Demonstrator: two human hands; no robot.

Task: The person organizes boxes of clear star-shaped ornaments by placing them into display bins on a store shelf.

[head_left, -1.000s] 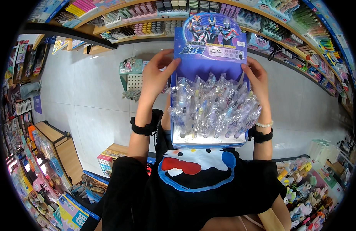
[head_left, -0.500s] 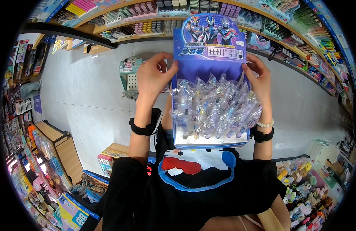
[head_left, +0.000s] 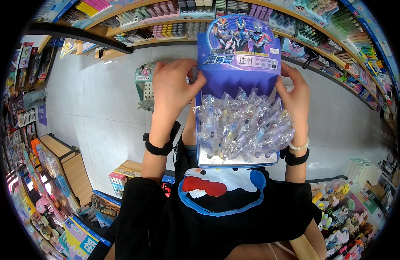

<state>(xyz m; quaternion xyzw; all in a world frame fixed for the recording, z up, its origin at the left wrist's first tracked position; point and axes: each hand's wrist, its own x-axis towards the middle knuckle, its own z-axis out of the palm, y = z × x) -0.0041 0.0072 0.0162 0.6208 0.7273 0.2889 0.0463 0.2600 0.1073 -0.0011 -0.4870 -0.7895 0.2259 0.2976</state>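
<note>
I'm holding the purple display box [head_left: 226,79] between my left hand [head_left: 174,82] and right hand [head_left: 296,89], each gripping a side edge, presumably steadying it while plastic-wrapped pens [head_left: 243,125] are standing just nearer me.

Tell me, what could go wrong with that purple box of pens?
Some wrapped pens lean out past the right side of the purple box, so one might slip out. Also, the left hand and right hand hold only its upper sides, so the front end could dip if a grip slips.
</note>
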